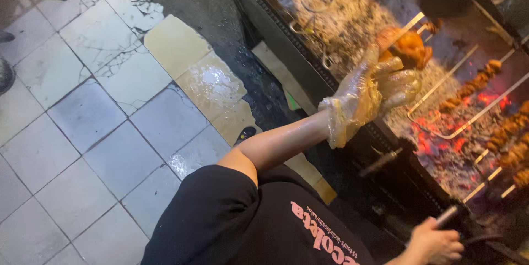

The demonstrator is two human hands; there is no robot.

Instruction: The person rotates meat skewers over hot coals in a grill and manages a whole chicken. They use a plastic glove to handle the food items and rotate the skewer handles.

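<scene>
reaching over the grill [308, 61], gloved left hand [366, 97] curls loosely around nothing, just at 7 o'clock of the roast chicken [405, 47] on its skewer. right hand [432, 243] grips a handle [446, 216]. best keep fingers off the coals [441, 138].

**Count at the grill**

Two hands [380, 86] [435, 243] are at work: one in a clear plastic glove, one bare. One whole roasted chicken [405, 47] sits over the ash. About five skewers of meat [476, 83] lie across one bed of glowing coals [441, 138].
</scene>
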